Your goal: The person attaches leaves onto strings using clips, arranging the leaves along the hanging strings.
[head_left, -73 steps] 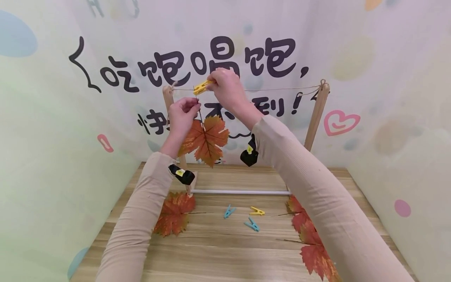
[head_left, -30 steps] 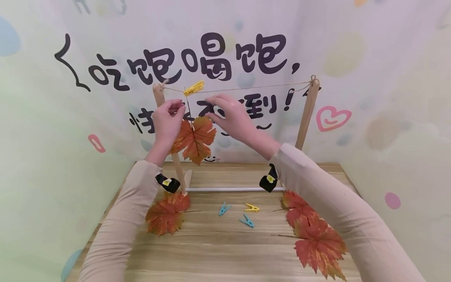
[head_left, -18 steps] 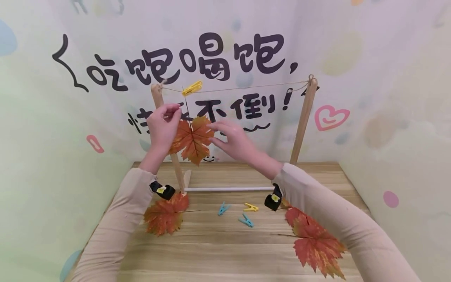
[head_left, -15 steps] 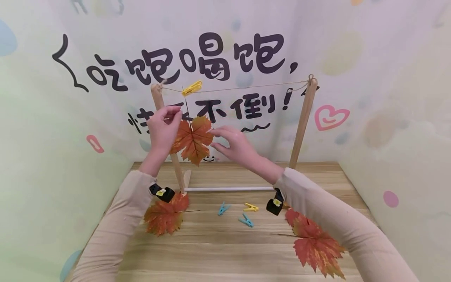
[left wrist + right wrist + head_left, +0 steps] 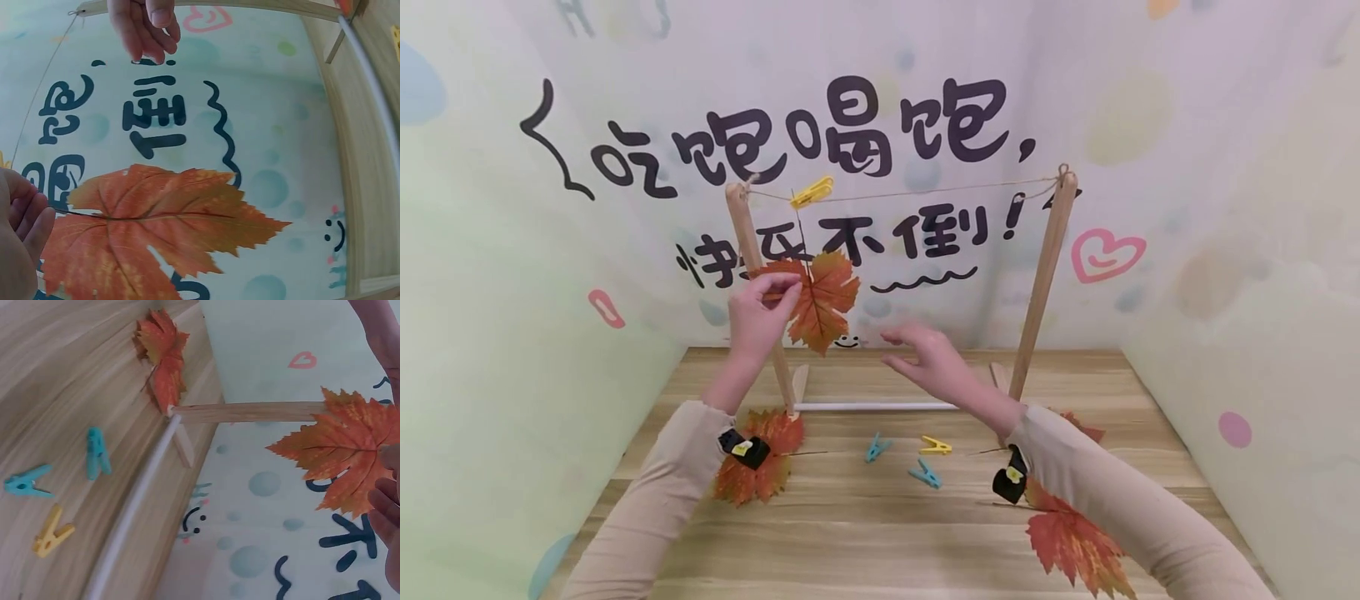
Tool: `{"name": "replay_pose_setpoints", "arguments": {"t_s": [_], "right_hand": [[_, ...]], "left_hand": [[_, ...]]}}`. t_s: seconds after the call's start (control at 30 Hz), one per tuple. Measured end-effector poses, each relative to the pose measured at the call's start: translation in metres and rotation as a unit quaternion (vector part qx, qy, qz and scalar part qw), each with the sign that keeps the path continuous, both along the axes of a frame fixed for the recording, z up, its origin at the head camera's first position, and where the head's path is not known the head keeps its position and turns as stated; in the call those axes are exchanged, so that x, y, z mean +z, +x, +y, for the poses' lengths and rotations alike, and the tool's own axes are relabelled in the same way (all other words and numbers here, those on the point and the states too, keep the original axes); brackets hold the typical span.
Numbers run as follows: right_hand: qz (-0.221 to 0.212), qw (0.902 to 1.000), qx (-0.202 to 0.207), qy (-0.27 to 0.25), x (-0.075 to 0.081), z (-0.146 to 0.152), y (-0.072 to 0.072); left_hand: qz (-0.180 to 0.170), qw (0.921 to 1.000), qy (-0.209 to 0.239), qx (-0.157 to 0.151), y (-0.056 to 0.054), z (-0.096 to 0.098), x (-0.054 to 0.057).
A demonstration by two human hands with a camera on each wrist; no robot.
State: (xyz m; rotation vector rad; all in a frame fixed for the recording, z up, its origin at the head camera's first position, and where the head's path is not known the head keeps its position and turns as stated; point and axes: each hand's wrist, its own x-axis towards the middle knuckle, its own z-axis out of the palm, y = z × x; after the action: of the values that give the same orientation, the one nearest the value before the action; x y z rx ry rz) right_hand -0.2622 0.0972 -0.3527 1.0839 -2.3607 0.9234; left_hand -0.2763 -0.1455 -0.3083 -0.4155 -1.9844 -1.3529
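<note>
Frame: two smooth, round-topped wooden posts, a thin twine knotted between their tops, and a slim white rod joining them low down. Table: light wood with streaked grain. On it lie two blue clips and a yellow clip, each splayed in a narrow V, with red-orange leaves near both posts.

Item under inspection: an orange leaf, broad and lobed, edges serrated, dark veins spreading from a thin dark stem, greener toward some margins. It hangs lobes down near the left end of the twine, its stem at a yellow clothespin, which sits tilted on the line.

Grip: my left hand is released, fingers loosely curled just beside the stem; whether the fingertips brush the leaf I cannot tell. My right hand is also released, fingers extended and thumb spread, apart from the leaf.
</note>
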Motion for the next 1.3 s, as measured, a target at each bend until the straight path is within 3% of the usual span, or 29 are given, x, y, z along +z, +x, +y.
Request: {"name": "replay_pose_setpoints", "arguments": {"t_s": [0.2,0.37,0.6,0.9,1.07,1.3], "right_hand": [[-0.025,0.9995,-0.015,-0.009,-0.027,0.013,0.006],[-0.041,0.9988,-0.028,-0.002,-0.05,0.023,0.012],[-0.041,0.999,-0.018,0.004,-0.078,0.029,0.017],[-0.102,0.9939,-0.04,-0.009,-0.11,0.039,0.028],[-0.121,0.9902,-0.069,-0.005,-0.126,0.045,0.035],[-0.12,0.9904,-0.059,-0.034,-0.143,0.05,0.038]], "left_hand": [[-0.019,0.9997,-0.004,-0.013,0.005,-0.001,-0.024],[-0.034,0.999,0.016,-0.022,0.013,-0.002,-0.037],[-0.075,0.9971,-0.001,-0.011,0.024,-0.011,-0.067],[-0.17,0.9847,-0.038,-0.007,0.034,-0.02,-0.104],[-0.2,0.9781,-0.058,-0.004,0.037,-0.024,-0.126],[-0.232,0.9706,-0.06,-0.019,0.041,-0.029,-0.162]]}}
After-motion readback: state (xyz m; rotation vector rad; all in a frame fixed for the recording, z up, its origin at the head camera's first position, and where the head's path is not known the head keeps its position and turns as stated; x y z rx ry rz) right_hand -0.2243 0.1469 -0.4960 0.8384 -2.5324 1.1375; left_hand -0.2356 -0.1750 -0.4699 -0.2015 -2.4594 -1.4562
